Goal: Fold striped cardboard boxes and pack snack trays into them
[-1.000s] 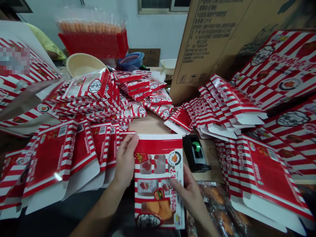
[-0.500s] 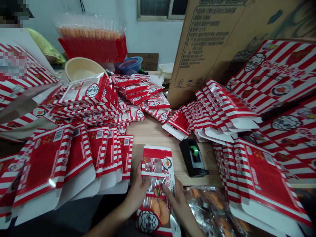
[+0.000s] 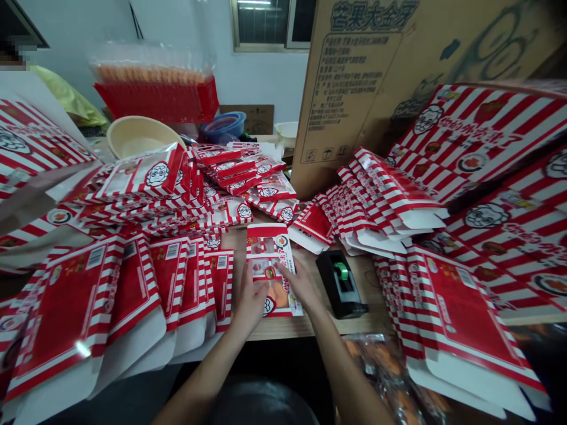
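Observation:
A red-and-white printed box [image 3: 270, 268] with clear windows is on the wooden tabletop in front of me, its top end pointing away. Orange-brown pieces show through its lower window. My left hand [image 3: 251, 298] grips the box's left side, with the thumb lying across its front. On the opposite edge my right hand [image 3: 303, 283] holds the box, fingertips over the printed face. To the right of this hand stands a black tape dispenser [image 3: 340, 283] with a green core. Fingers under the edges are hidden.
Striped boxes with open flaps fan out at left [image 3: 66, 307] and right [image 3: 465, 313]. Windowed boxes [image 3: 146, 177] pile up behind, beside a cream basin [image 3: 139, 133]. A large cardboard sheet [image 3: 354, 88] stands at back right. Bagged orange-brown pieces [image 3: 376, 354] sit low at right.
Both hands have moved the box forward, away from my body, onto the tabletop. The table's front edge and a dark round surface below now show. The view has shifted slightly.

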### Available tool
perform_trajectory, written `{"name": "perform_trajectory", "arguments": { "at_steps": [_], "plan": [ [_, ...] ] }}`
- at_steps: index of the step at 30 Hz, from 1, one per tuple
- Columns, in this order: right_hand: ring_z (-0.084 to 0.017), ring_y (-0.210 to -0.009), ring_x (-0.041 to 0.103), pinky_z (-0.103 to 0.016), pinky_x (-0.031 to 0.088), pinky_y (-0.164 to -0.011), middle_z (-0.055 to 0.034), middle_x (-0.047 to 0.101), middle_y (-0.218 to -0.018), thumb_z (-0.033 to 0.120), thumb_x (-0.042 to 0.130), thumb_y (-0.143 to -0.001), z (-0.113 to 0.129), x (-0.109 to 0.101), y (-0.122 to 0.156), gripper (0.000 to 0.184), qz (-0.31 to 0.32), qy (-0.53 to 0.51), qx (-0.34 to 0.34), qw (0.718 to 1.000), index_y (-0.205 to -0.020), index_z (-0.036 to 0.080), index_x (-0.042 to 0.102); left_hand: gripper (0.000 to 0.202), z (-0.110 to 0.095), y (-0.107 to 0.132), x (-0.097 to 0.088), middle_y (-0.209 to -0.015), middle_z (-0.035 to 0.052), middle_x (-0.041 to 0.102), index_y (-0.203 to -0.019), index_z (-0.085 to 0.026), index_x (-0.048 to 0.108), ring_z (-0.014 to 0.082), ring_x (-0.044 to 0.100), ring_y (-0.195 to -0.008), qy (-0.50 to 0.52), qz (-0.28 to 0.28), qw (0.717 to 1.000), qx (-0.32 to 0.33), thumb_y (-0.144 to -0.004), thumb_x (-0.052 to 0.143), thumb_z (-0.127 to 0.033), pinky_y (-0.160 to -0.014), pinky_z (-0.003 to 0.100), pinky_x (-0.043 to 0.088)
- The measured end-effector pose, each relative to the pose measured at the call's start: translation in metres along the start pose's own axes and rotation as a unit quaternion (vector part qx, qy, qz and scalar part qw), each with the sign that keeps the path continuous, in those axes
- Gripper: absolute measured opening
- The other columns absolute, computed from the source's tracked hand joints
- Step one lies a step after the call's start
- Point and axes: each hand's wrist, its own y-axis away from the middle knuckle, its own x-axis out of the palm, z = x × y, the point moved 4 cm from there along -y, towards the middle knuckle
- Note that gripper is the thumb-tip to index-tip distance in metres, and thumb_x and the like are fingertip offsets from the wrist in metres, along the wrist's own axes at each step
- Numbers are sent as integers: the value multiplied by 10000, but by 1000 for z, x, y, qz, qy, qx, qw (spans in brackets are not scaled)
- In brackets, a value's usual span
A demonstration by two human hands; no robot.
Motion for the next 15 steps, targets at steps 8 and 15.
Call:
{"name": "perform_trajectory", "arguments": {
  "at_steps": [8,15],
  "plan": [
    [-259,-1110,559,-403,413,-979,-62,645,-1162,476,642,-708,-2,-5,-3,471,-3,0,-46,999,-1090,201,628,525,11,-3,4,-1526,113,209,-1310,-141,439,239,118,-1421,-98,-40,994,38,-793,476,-230,-1143,386,139],
    [-278,-1164,541,-436,401,-1004,-122,596,-1253,533,659,-692,-15,-15,32,606,-17,-4,-22,1000,-1171,167,597,484,4,14,11,-1515,113,260,-1310,-165,480,260,125,-1419,-274,-8,948,158,-831,452,-230,-1147,452,51]
  ]
}}
